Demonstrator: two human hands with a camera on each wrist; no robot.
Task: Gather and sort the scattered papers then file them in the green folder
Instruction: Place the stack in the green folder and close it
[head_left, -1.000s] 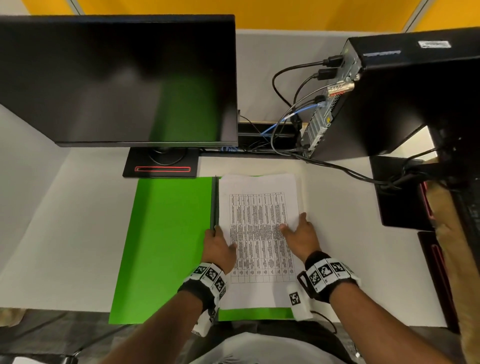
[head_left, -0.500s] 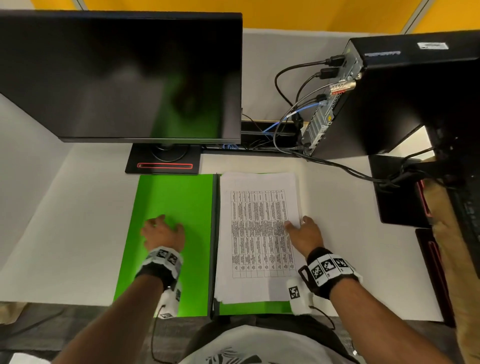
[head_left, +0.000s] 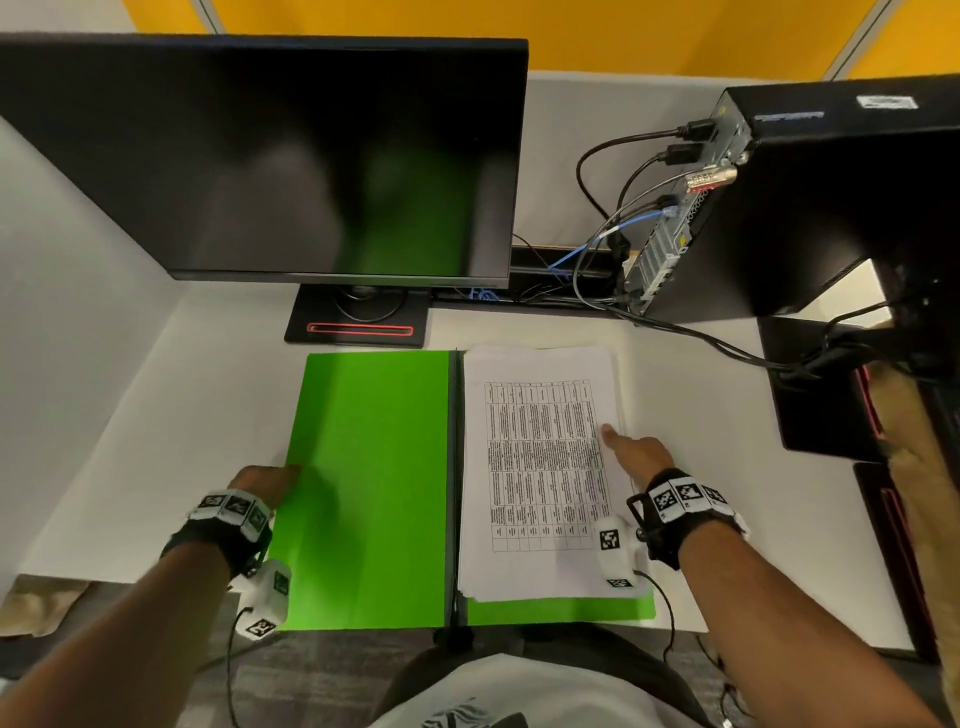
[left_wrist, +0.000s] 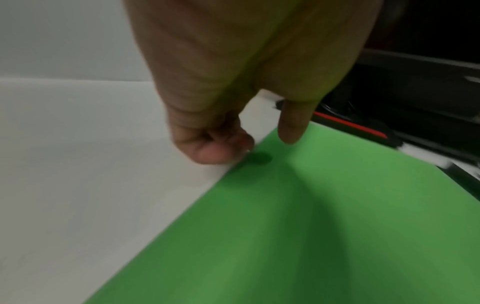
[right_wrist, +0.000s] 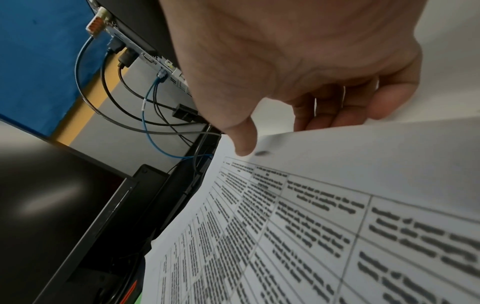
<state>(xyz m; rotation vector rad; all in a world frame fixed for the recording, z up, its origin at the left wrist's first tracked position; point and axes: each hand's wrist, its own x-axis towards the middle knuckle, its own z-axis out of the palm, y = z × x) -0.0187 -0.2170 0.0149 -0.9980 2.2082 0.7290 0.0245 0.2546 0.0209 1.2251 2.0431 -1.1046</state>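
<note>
The green folder (head_left: 369, 483) lies open on the white desk, its left flap bare. A stack of printed papers (head_left: 540, 467) with a table on top rests on its right half. My left hand (head_left: 270, 480) is at the left flap's outer edge. In the left wrist view the left hand (left_wrist: 246, 139) has its fingers curled against the folder (left_wrist: 311, 226) edge, with the thumb just above the green. My right hand (head_left: 636, 452) is at the stack's right edge. In the right wrist view its thumb (right_wrist: 242, 142) lies on the papers (right_wrist: 311, 205) and its fingers curl under that edge.
A black monitor (head_left: 260, 156) on a stand (head_left: 358, 327) is just behind the folder. A black computer tower (head_left: 831, 208) with several cables (head_left: 613, 228) stands at the back right. A black block (head_left: 815, 389) sits right of the papers. White desk (head_left: 130, 441) lies left of the folder.
My left hand left the folder's spine, crossed the green flap and reached its outer left edge. The right hand stayed at the stack's right edge.
</note>
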